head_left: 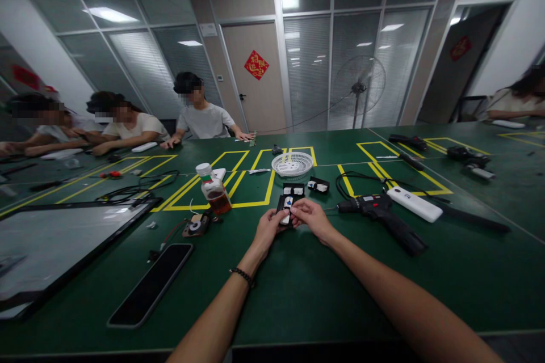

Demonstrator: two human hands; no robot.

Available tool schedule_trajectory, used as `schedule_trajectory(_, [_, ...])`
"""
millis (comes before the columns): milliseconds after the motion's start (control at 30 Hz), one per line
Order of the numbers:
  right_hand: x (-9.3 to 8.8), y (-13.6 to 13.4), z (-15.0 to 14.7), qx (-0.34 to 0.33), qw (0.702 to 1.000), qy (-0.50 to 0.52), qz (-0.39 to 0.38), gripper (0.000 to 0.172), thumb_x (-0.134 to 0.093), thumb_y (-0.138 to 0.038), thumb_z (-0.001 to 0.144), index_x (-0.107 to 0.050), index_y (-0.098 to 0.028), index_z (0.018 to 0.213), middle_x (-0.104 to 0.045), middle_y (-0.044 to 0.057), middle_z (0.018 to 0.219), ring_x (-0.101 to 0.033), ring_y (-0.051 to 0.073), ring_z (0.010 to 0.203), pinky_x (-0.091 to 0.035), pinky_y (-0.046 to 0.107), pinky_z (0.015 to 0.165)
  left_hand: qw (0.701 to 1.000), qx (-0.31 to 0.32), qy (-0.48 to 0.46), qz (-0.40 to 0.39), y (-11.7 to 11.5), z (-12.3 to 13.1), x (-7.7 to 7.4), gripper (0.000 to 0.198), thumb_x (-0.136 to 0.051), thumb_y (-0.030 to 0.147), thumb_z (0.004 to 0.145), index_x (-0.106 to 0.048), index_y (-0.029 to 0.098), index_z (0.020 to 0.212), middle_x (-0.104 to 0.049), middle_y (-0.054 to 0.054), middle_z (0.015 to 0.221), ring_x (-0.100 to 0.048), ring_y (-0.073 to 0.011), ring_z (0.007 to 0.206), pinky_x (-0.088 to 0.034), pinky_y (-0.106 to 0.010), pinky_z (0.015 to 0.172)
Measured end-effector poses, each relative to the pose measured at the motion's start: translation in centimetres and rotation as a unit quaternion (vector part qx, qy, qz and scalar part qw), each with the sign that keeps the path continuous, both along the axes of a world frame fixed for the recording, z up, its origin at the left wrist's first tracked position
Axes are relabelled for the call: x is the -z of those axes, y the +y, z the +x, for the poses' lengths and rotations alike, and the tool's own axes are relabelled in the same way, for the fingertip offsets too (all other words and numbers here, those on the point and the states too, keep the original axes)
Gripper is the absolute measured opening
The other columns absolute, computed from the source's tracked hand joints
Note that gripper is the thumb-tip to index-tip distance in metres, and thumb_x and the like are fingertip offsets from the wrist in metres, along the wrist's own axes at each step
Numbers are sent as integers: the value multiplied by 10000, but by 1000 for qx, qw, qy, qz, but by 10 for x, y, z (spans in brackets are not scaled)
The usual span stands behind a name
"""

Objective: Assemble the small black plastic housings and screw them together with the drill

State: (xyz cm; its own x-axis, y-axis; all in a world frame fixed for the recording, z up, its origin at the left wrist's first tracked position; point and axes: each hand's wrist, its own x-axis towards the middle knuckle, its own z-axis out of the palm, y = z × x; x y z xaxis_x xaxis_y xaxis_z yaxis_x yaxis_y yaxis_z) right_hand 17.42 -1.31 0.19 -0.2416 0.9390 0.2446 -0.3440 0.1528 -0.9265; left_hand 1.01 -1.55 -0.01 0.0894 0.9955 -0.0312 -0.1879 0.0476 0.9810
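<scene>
My left hand (268,229) is closed around the near end of a small black case with white parts (288,202) and a blue mark. My right hand (314,220) pinches at the same case from the right, its fingertips meeting my left thumb; whether a smaller piece lies between them I cannot make out. Just beyond the hands are a similar black and white block (293,189) and, to its right, another one (318,185). A black power drill (378,212) lies to the right, its thin bit pointing toward my right hand.
A white plastic basket (292,165) stands beyond the blocks. Left are a bottle of brown liquid (215,190), a small motor-like part (196,226), a phone (150,286) and a framed panel (68,244). A white power bank (414,204) lies beside the drill. Several people sit around the table.
</scene>
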Motion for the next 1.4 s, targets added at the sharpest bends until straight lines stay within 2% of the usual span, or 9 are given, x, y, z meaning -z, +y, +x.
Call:
schedule_trajectory(233, [-5,1,4,0,1000,-11,-19,329,-665,-480,784,-625,-181,917,-673,25,762,-637,138,625,-522,273,592,1000,-20,13,-12,0,0,-4,400,-733,469,680,-664,120,863,-675,-60,804,-635,-154,733,-525,-256,687])
schedule_trajectory(400, [-4,6,12,32,999,-23,-12,310,-653,-458,802,-613,-183,939,-668,31,789,-641,145,647,-517,256,566,998,-36,37,-34,3,-6,-11,468,-731,482,680,-699,115,969,-701,-109,932,-657,-192,819,-532,-267,696])
schedule_trajectory(500, [1,9,11,58,997,-46,-18,335,-683,-457,774,-606,-181,949,-662,36,813,-649,158,679,-522,254,555,999,-23,22,-44,3,-6,-12,491,-707,493,711,-701,109,1018,-700,-130,982,-664,-211,864,-539,-286,736])
schedule_trajectory(600, [4,8,6,75,994,-61,-41,412,-726,-458,735,-600,-182,1013,-663,62,933,-664,187,783,-553,279,606,999,8,16,-41,1,-3,-13,488,-687,495,737,-701,112,1040,-700,-137,998,-666,-217,871,-546,-316,779])
schedule_trajectory(700, [4,4,2,27,997,-31,-66,447,-733,-445,738,-595,-181,1071,-660,84,1042,-666,213,905,-571,324,724,999,20,33,-26,-3,2,-13,474,-681,490,747,-700,133,1058,-692,-137,1037,-659,-227,902,-556,-323,759])
schedule_trajectory(800, [1,2,4,-19,997,15,-79,442,-737,-426,745,-603,-173,1082,-672,91,1060,-664,225,956,-557,366,813,998,15,48,-23,-4,4,-14,471,-683,489,745,-701,144,1066,-683,-134,1072,-652,-230,932,-555,-317,758])
schedule_trajectory(933, [-2,4,9,-13,994,36,-106,461,-753,-422,730,-618,-161,1085,-702,89,1007,-666,223,971,-520,392,897,998,17,52,-21,-4,5,-14,488,-685,499,740,-703,133,1061,-687,-132,1059,-648,-227,943,-539,-313,802])
schedule_trajectory(1167, [-1,3,9,-20,992,25,-125,425,-757,-408,731,-648,-192,1081,-716,72,1023,-675,225,972,-514,387,910,998,-7,56,-5,-6,7,-9,491,-725,486,707,-701,136,1050,-678,-130,1078,-651,-219,925,-539,-292,776])
schedule_trajectory(1400, [-6,2,11,-28,994,13,-102,400,-740,-415,740,-685,-169,1050,-713,83,1034,-665,222,970,-511,377,897,1000,12,20,-14,-6,6,-12,473,-677,505,748,-683,144,1054,-681,-126,1044,-661,-214,899,-552,-321,769])
